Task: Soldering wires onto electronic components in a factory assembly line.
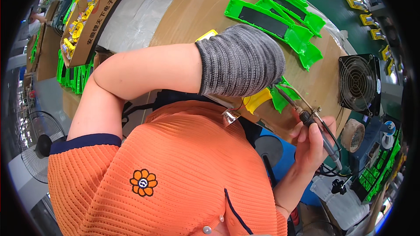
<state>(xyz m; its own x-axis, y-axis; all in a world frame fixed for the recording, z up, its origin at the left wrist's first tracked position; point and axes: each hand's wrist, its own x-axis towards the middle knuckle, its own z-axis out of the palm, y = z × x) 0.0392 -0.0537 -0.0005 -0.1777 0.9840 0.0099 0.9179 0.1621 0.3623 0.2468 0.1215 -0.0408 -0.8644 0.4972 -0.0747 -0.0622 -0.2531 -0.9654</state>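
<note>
My bare right hand point(311, 146) is closed round a soldering iron point(308, 118) with a thin metal feed tube along it. The iron's tip points up and left to a green plastic part point(280, 101), right by my left hand. A grey knit glove or sleeve point(243, 61) covers my left hand, which reaches across in front of my chest. Its fingers are hidden beneath the knit, so what they hold cannot be seen. A yellow plastic piece point(257, 101) shows below the knit, beside the green part. Another yellow piece point(207, 35) peeks out above the cuff.
Several green plastic housings point(267, 19) with dark pads lie on the cardboard-covered table point(183, 22). A square black fan point(359, 85) stands at the right edge. At upper left, a cardboard box point(103, 15) holds yellow parts, with more green housings point(75, 74) below it.
</note>
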